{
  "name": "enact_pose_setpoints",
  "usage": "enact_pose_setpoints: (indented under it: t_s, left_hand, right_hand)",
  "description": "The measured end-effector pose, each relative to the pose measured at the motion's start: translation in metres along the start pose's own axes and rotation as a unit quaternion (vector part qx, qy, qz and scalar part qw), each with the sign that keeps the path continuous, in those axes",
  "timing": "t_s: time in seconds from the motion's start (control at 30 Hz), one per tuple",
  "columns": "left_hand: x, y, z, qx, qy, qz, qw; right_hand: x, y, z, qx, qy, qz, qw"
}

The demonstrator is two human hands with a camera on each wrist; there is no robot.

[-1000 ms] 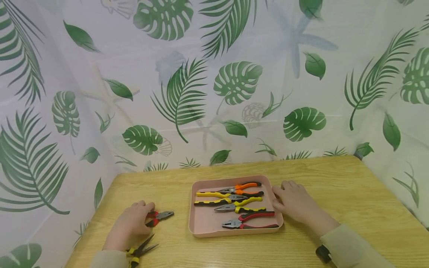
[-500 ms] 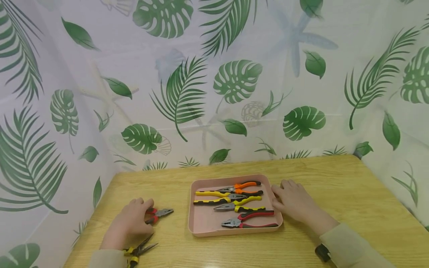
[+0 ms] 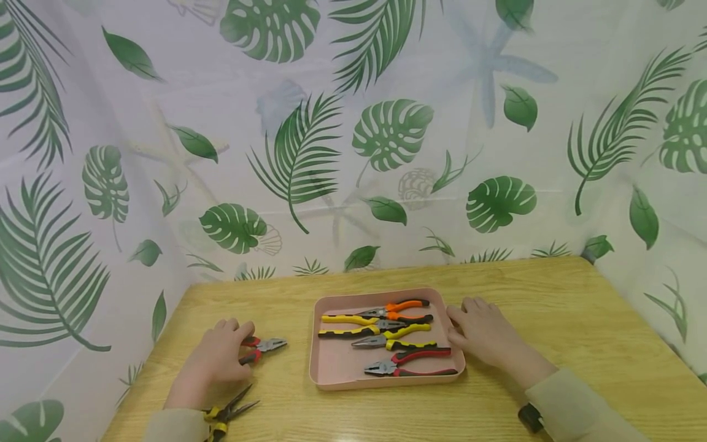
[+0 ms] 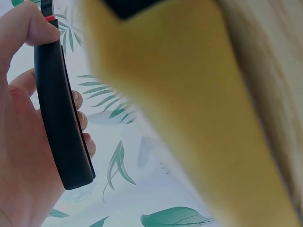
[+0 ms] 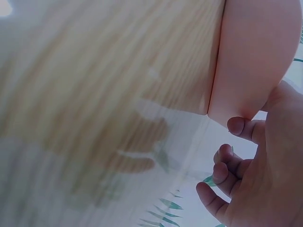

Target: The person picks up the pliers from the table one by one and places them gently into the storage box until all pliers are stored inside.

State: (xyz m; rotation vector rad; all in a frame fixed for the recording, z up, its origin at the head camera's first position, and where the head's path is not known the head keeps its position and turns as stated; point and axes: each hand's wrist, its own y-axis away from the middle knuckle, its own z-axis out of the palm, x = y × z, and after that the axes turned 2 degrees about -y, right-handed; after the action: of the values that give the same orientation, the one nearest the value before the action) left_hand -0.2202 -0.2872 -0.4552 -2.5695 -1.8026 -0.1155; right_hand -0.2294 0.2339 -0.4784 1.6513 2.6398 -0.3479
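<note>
Little has moved since the earlier frame: my left hand (image 3: 212,362) has lifted the red-handled pliers (image 3: 259,348) slightly toward the pink tray (image 3: 331,368), fingers curled round the handles, jaws pointing right. The left wrist view confirms a dark handle in my grip. My right hand (image 3: 483,334) rests against the tray's right edge, fingers loosely bent, holding nothing. I judge this the pick-up step; next calls for carrying the pliers over the rim beside the four pairs inside. Yellow-handled pliers (image 3: 226,414) lie on the table (image 3: 552,307) near my left wrist.
</note>
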Motion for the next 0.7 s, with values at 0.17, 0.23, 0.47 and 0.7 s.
enact_pose_setpoints:
  t_s: [0.17, 0.23, 0.47, 0.7]
  left_hand:
    - [0.001, 0.0, -0.001, 0.01, 0.0, -0.001, 0.9999]
    - [0.001, -0.001, -0.001, 0.016, -0.002, 0.003, 0.9999]
    - [0.004, -0.002, -0.006, 0.033, -0.005, 0.013, 0.9993]
    - [0.009, -0.003, -0.012, 0.041, -0.005, 0.025, 0.9988]
  right_hand:
    - [0.001, 0.001, 0.002, 0.007, 0.002, -0.007, 1.0]
    - [0.002, 0.001, 0.003, 0.009, 0.004, -0.008, 1.0]
    - [0.003, 0.001, 0.004, 0.01, 0.011, -0.008, 1.0]
    - [0.002, 0.001, 0.003, 0.006, 0.005, -0.005, 1.0]
